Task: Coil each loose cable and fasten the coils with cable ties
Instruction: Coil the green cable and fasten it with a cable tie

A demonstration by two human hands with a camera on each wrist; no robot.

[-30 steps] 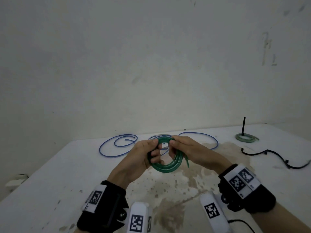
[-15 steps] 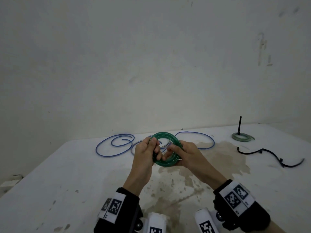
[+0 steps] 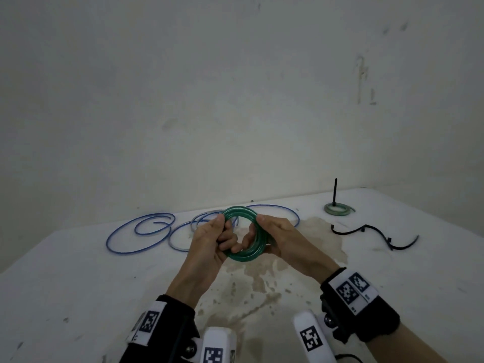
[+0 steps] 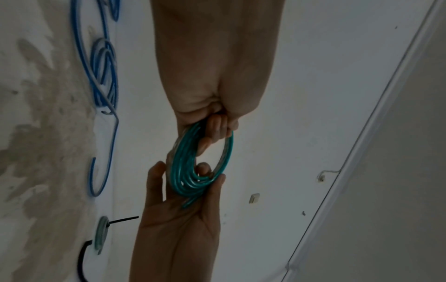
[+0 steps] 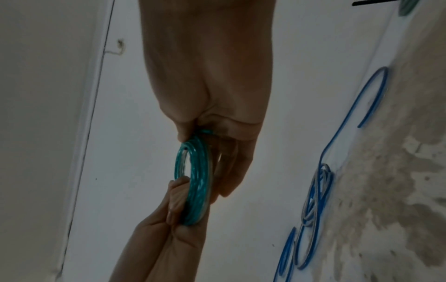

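Observation:
A green cable coil (image 3: 242, 255) of several turns is held upright above the white table (image 3: 78, 284). My left hand (image 3: 225, 231) grips its left side, thumb on the outer rim and fingers curled through the hole. My right hand (image 3: 258, 229) grips the right side the same way. In the left wrist view the coil (image 4: 183, 171) has a short loose end lying across the right palm (image 4: 178, 219). In the right wrist view the coil (image 5: 199, 171) is seen edge-on between both hands. A loose blue cable (image 3: 138, 231) lies in loops on the table behind the hands.
Black cable ties (image 3: 374, 234) lie on the table to the right. Behind them a pale green coil (image 3: 337, 208) lies flat with a black tie standing up from it. A brown stain (image 3: 262, 284) covers the table's middle. A bare wall stands close behind.
The hands have turned the green coil so its hole faces me and shifted to its left and right sides. The loose end that hung at the lower right is tucked in.

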